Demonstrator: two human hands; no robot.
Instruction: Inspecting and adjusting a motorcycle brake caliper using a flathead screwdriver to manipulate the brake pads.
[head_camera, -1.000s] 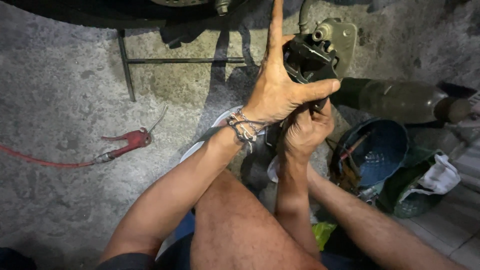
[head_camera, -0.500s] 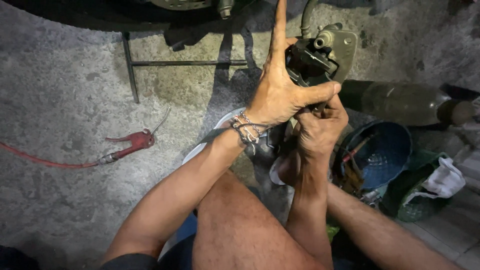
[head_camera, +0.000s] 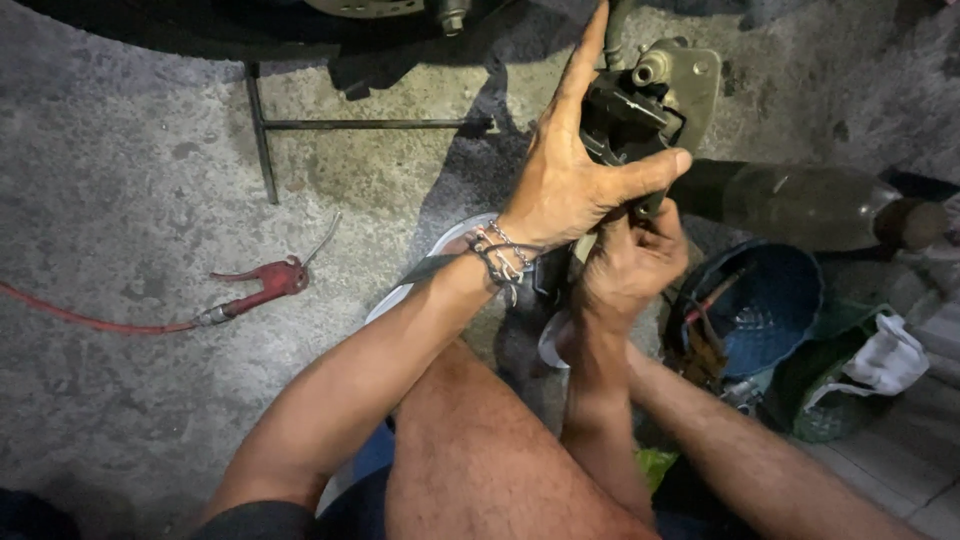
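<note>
— Where is the metal part?

— It is up at one o'clock. My left hand is clamped around the dark metal part, thumb across the front, one finger sticking straight up toward twelve.

— And your other hand?

— My right hand is just below it, at six o'clock from the part. It is curled tight. Something is in it, I think, but I cannot tell what.

— Which way does the part run?

— Long way up and down, twelve to six. My left hand is nearer.

— What else is around?

— A blue bucket at four o'clock, a dark bottle lying at three, a red tool on the ground at nine.

— Anything hidden?

— The part's bottom end. My hands cover it.
</note>
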